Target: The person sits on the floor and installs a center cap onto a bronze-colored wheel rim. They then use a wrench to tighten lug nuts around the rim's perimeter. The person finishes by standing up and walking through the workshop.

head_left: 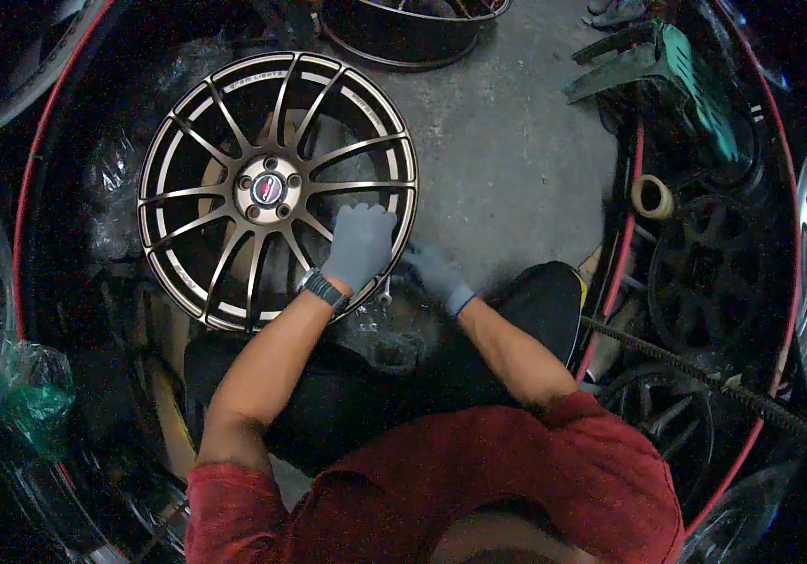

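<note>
- Head view, centre-left of the frame: bronze multi-spoke alloy wheel (277, 188) lying face up on the grey concrete floor (507, 150), red-and-silver centre cap ringed by lug holes.
- Left hand (359, 246), grey-gloved, fingers spread flat and open on the spokes at the wheel's lower-right rim; dark watch (323, 289) at the wrist.
- Right hand (436, 273), also grey-gloved, just beside the rim's lower-right edge, low near the floor; open or closed cannot be told.
- Crumpled clear plastic wrap (380, 334) touching the rim's lower edge, between the forearms.
- Red sleeves (479, 479) filling the bottom centre.
- Top centre: dark wheel barrel (403, 33), partly cut off.
- Right side: roll of tape (652, 197), black spoked wheel (709, 273) below it, green ridged piece (699, 85) above.
- Lower left: green plastic bag (32, 390).
</note>
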### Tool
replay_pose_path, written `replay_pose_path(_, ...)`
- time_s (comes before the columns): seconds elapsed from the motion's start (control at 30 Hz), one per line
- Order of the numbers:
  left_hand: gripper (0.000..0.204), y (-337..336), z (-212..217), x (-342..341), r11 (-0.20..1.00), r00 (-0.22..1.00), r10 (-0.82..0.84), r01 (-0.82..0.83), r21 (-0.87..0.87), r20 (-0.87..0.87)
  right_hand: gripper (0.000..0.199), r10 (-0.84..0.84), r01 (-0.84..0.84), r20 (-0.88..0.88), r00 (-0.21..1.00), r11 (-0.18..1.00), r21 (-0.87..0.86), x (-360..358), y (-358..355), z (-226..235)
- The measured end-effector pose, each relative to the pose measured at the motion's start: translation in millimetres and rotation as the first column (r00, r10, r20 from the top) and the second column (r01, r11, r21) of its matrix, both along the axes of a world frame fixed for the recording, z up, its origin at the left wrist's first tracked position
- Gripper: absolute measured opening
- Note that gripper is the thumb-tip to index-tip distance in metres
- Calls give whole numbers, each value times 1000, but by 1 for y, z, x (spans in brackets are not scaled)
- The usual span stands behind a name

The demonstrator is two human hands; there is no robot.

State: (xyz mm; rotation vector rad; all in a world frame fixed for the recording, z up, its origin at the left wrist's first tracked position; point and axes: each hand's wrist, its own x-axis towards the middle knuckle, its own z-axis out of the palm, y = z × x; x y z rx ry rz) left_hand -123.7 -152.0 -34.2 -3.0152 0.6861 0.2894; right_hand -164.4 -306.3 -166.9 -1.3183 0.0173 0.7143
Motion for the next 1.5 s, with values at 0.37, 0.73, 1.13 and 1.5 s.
replay_pose_path(0.37, 4, 3, -12, -1, 989, 984, -45, 69, -134, 173, 43, -76, 69, 72, 995, 993, 97, -5, 8, -12)
replay_pose_path(0.73, 5, 4, -12, -2, 989, 984, -42, 66, -133, 175, 46, 706, -435, 167, 688, 586, -683, 92, -44, 62)
replay_pose_path(1.13, 5, 1, -10, -2, 995, 990, -48, 59, -76, 135, 40, 462, -222, 335, 821, 799, -559, 72, -22, 27)
replay_pose_path(1.5, 18, 0, -3, -1, 999, 995, -41, 44, -29, 92, 36, 291, -124, 248, 924, 843, -524, 58, -17, 21)
